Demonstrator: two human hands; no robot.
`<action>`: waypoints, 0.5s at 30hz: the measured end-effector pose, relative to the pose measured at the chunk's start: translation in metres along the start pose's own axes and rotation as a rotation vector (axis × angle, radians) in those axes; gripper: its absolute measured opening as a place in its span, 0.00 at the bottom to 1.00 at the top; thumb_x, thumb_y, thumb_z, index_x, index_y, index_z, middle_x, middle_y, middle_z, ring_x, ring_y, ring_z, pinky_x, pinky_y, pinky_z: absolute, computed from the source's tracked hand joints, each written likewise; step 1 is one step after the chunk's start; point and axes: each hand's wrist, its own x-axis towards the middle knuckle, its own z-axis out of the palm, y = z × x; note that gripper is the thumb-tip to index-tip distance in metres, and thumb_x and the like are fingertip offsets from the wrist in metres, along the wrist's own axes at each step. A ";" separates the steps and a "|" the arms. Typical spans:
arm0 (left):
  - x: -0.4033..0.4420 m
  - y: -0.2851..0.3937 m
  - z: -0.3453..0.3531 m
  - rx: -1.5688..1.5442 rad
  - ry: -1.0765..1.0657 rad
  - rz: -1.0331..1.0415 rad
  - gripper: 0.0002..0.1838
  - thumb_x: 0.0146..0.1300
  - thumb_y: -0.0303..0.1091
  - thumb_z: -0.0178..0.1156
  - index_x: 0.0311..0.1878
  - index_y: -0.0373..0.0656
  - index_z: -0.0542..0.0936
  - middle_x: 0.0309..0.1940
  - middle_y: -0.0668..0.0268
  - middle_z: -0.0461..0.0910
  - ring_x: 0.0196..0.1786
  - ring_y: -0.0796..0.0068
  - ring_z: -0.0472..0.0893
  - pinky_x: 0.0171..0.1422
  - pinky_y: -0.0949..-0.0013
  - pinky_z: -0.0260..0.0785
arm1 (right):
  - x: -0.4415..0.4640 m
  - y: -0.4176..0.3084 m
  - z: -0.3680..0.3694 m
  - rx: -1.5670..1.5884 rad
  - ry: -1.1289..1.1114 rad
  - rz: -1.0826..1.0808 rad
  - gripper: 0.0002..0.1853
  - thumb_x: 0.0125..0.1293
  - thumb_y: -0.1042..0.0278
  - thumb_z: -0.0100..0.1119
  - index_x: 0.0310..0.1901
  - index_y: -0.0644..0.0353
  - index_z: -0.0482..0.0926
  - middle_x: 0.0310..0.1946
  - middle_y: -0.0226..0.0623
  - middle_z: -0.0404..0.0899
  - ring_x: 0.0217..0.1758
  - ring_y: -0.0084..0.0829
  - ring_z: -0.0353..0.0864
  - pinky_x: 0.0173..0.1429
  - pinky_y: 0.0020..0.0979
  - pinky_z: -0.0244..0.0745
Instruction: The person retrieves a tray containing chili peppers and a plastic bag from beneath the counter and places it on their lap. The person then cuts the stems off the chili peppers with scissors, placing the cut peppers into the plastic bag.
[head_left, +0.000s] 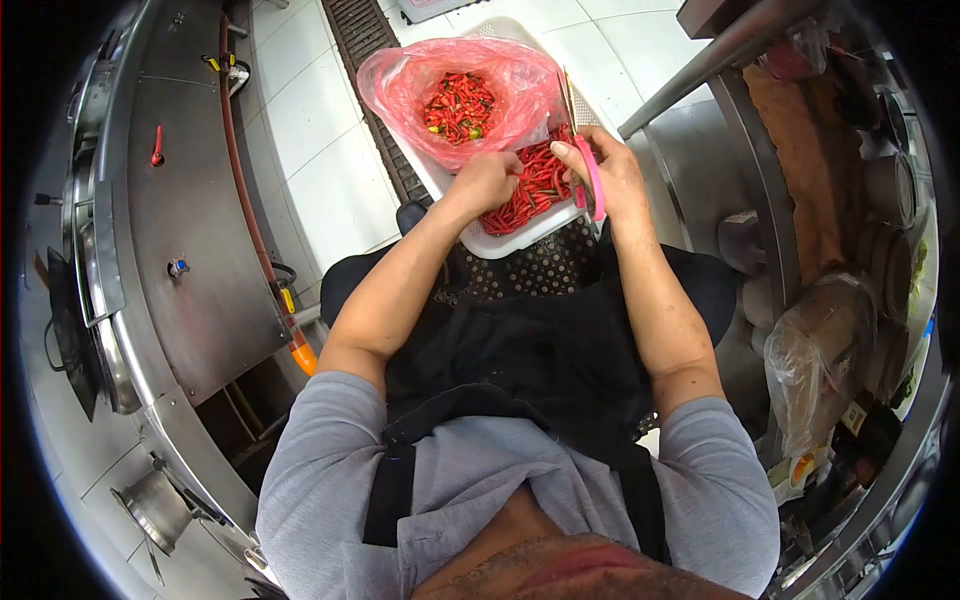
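Red chilies fill the near end of a white plastic basket. In the basket's far part sits an open pink plastic bag with cut red chili pieces and a few green bits inside. My left hand is over the left side of the whole chilies, its fingers pinched together; what they hold, if anything, is hidden. In my right hand is a pair of scissors with pink handles, its blades pointing up and away beside the bag.
A steel cabinet with a hose along it stands on the left. At the right is a steel shelf with a plastic-wrapped bundle. A floor drain grate runs beside the basket across white tiles.
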 end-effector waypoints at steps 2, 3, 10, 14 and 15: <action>-0.004 -0.006 -0.017 -0.078 0.010 0.016 0.11 0.57 0.32 0.65 0.43 0.42 0.82 0.31 0.60 0.83 0.36 0.66 0.83 0.42 0.65 0.74 | 0.002 0.005 0.006 -0.011 -0.022 -0.017 0.28 0.55 0.53 0.73 0.48 0.68 0.79 0.26 0.33 0.80 0.24 0.20 0.78 0.28 0.23 0.74; -0.006 -0.007 -0.025 -0.076 0.017 0.015 0.11 0.57 0.32 0.65 0.43 0.42 0.82 0.31 0.60 0.83 0.36 0.66 0.83 0.42 0.65 0.74 | 0.003 0.009 0.009 -0.012 -0.026 -0.023 0.28 0.55 0.53 0.73 0.48 0.68 0.79 0.26 0.33 0.80 0.24 0.20 0.78 0.28 0.23 0.74; -0.012 -0.006 -0.063 -0.780 0.083 -0.271 0.10 0.64 0.28 0.61 0.47 0.39 0.77 0.33 0.68 0.82 0.32 0.81 0.80 0.30 0.79 0.69 | 0.004 0.043 0.042 0.098 -0.169 0.101 0.26 0.55 0.53 0.74 0.44 0.68 0.78 0.25 0.31 0.78 0.24 0.20 0.77 0.26 0.23 0.72; -0.002 -0.026 -0.068 -1.085 0.305 -0.238 0.09 0.64 0.26 0.60 0.47 0.37 0.76 0.32 0.66 0.80 0.30 0.81 0.80 0.24 0.81 0.62 | -0.001 0.049 0.057 0.146 -0.234 0.136 0.25 0.57 0.53 0.72 0.44 0.67 0.77 0.22 0.33 0.78 0.22 0.21 0.76 0.24 0.24 0.71; -0.002 -0.027 -0.068 -1.086 0.311 -0.237 0.09 0.64 0.26 0.60 0.47 0.37 0.76 0.32 0.66 0.80 0.30 0.81 0.80 0.24 0.81 0.62 | -0.001 0.051 0.060 0.144 -0.238 0.133 0.25 0.57 0.53 0.72 0.44 0.67 0.77 0.22 0.33 0.78 0.22 0.21 0.76 0.24 0.24 0.71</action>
